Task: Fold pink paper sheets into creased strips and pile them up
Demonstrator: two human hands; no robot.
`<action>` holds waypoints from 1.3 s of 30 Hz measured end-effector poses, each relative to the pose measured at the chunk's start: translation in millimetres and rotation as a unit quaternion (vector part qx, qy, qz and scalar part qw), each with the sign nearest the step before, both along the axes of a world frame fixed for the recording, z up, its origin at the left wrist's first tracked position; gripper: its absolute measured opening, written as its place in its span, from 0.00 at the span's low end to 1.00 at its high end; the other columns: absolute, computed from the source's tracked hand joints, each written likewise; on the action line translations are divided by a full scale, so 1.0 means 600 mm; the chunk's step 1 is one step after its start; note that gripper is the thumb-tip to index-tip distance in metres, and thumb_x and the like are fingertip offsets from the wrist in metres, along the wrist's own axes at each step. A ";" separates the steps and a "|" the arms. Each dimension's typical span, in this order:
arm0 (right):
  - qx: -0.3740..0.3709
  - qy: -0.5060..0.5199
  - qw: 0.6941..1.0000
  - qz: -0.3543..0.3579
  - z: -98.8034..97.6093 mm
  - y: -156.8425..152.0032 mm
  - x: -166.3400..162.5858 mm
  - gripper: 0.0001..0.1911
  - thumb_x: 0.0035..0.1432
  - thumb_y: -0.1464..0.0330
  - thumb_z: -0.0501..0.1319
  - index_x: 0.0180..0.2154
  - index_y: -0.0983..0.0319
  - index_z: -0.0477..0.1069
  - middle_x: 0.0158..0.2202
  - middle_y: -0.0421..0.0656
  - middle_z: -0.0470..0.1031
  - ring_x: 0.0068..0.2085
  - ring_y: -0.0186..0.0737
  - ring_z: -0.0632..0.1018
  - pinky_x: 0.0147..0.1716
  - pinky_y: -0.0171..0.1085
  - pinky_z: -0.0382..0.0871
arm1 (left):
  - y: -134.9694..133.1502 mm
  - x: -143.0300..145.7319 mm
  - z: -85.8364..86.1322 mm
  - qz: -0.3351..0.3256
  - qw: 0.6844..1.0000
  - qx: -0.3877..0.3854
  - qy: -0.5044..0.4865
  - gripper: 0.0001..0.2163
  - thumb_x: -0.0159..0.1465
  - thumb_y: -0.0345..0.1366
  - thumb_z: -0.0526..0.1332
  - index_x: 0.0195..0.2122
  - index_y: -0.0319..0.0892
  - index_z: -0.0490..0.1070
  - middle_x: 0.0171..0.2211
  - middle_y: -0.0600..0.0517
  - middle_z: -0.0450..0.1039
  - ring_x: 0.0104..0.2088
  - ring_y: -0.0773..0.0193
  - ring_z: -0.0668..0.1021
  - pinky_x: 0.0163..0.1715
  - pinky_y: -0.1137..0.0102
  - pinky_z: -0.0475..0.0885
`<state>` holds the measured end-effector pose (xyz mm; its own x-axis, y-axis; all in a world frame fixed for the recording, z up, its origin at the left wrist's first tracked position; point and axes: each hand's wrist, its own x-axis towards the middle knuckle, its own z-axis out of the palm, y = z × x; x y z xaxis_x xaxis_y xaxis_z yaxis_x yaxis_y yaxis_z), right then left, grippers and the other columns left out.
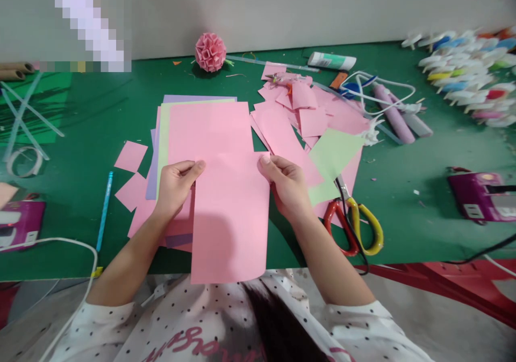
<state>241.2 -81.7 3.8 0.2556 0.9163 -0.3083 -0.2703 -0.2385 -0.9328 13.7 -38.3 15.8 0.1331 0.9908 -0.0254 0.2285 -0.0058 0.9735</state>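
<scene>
A pink sheet of paper (231,217) hangs in front of me, held by its two upper corners. My left hand (175,187) pinches the left corner between thumb and fingers, and my right hand (288,182) pinches the right one. The sheet's lower edge curls slightly and reaches past the table edge. Behind it lies a stack of coloured paper (209,120), pink on top with green and purple edges showing. Small pink squares (131,156) lie left of the stack. Scissors (352,225) with red and yellow handles rest to the right of my right hand.
A pink folded-paper ball (210,52) stands at the back. Loose pink pieces (302,109), a green sheet (336,155) and a glue stick (331,61) lie right. A blue pencil (105,211) is left. Purple devices (484,195) and white-and-coloured pieces (475,77) sit far right.
</scene>
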 end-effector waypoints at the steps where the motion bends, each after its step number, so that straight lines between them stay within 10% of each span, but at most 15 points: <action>1: 0.006 -0.007 1.000 -0.002 0.000 0.000 0.001 0.21 0.49 0.47 0.73 0.28 0.57 0.76 0.21 0.34 0.62 0.24 0.32 0.63 0.26 0.36 0.61 | 0.000 0.000 0.001 -0.003 1.000 0.003 0.005 0.28 0.62 0.51 0.69 0.17 0.42 0.54 0.21 0.57 0.45 0.23 0.69 0.52 0.23 0.67 0.47; 39: 0.063 0.008 0.997 -0.050 0.001 0.002 0.001 0.14 0.52 0.55 0.71 0.29 0.59 0.78 0.21 0.34 0.57 0.24 0.31 0.58 0.24 0.35 0.52 | -0.003 -0.002 0.001 -0.005 0.999 0.042 0.017 0.25 0.65 0.47 0.67 0.18 0.42 0.59 0.20 0.58 0.48 0.23 0.70 0.54 0.23 0.68 0.49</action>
<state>241.9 -80.6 4.7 0.3437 0.9180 -0.1977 -0.3019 -0.0913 -0.9490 12.7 -40.2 16.3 0.1444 0.9881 0.0538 0.2618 -0.0905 0.9609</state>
